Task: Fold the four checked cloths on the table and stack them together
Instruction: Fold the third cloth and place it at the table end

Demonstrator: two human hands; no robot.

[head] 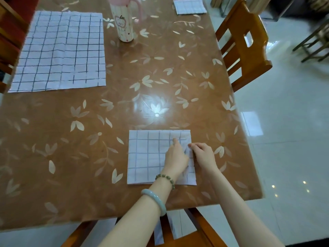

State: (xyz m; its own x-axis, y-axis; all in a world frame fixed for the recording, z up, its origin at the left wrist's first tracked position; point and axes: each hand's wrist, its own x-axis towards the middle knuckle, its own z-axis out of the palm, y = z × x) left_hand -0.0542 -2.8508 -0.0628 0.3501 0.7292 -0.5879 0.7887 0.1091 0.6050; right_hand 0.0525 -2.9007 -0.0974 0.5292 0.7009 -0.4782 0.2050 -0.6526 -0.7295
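Right hand: pinching a raised pucker at the right side of the folded checked cloth | Left hand: resting on same cloth, forefinger extended, grasp cannot be told | Cloth location: near table edge | Unfolded checked cloth: far left, flat | Third cloth: far right corner, folded | Tumbler: upright between them.

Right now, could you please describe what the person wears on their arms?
Both forearms are bare, without sleeves. Behind the left hand sit a grey-green beaded bracelet and a smooth pale green bangle. The right hand wears nothing visible.
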